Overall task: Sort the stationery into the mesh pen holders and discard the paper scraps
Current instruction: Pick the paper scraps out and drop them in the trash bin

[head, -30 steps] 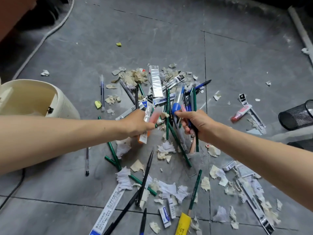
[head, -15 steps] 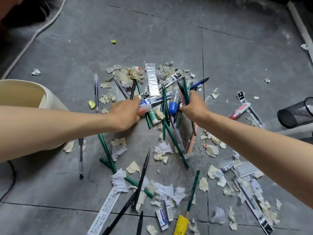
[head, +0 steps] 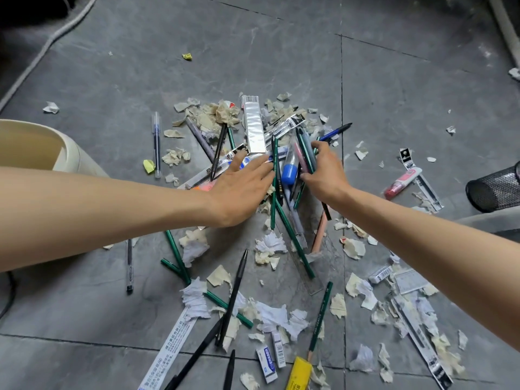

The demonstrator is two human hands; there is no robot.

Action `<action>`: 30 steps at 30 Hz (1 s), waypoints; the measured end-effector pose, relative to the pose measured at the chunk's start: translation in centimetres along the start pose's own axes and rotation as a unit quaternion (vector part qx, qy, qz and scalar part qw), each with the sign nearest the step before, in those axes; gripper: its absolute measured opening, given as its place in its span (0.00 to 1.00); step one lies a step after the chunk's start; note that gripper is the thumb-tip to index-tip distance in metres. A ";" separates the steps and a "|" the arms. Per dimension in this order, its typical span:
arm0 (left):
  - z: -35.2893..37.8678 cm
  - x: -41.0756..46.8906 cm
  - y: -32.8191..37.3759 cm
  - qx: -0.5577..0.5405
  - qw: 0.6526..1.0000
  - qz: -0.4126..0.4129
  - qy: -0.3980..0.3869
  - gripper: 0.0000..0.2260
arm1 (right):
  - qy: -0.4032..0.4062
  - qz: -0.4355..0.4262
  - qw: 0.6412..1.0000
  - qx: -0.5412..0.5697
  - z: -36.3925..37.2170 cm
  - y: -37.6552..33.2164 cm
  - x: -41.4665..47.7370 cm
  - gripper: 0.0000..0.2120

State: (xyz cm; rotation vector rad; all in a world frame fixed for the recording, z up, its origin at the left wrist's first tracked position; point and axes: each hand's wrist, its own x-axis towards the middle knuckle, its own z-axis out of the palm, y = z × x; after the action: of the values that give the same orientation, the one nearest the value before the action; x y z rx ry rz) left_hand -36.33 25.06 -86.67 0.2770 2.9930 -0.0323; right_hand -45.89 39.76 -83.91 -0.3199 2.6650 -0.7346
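Head view, looking down at a grey tiled floor (head: 281, 52) strewn with spilled stationery. Nearest you lay two white erasers (head: 266, 363), a yellow block (head: 298, 374), long black pens (head: 235, 294) and a green pencil (head: 320, 313), all mixed with torn paper scraps (head: 274, 315).

Both your bare arms reached past these to the thickest part of the heap. Your left hand (head: 242, 190) lay flat on the pile with fingers straight, holding nothing. It was probably there to pin loose pieces down while the other hand pulled. Your right hand (head: 326, 175) was curled round a bundle of pens and pencils (head: 305, 152), which looked like gathering several at once rather than one by one. A blue-capped tube (head: 289, 170) sat between the two hands.

Beyond them lay a silver packet (head: 254, 128) among more scraps. A black mesh pen holder (head: 495, 190) seemed to lie on its side at the far right, well apart from the heap. A cream bin (head: 70, 153) stood at the left beside your left arm, handy for the scraps.
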 end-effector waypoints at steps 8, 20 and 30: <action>2.6 -3.7 1.6 0.016 0.994 0.109 0.009 0.16 | -0.030 -0.021 0.999 -0.014 -0.3 0.6 -1.7 0.35; 2.2 -8.6 4.1 -0.009 0.949 0.314 -0.001 0.20 | -0.082 -0.249 0.925 -0.276 -0.1 5.4 -9.5 0.10; 0.4 -6.2 5.3 0.009 0.965 0.252 -0.075 0.27 | -0.133 -0.207 0.922 -0.300 0.5 6.4 -10.0 0.19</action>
State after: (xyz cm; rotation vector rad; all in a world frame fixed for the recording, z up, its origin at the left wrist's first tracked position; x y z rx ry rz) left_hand -29.26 29.17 -86.31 0.9786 2.6845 -0.0251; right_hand -37.36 47.93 -84.92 -1.0826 2.5099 0.0586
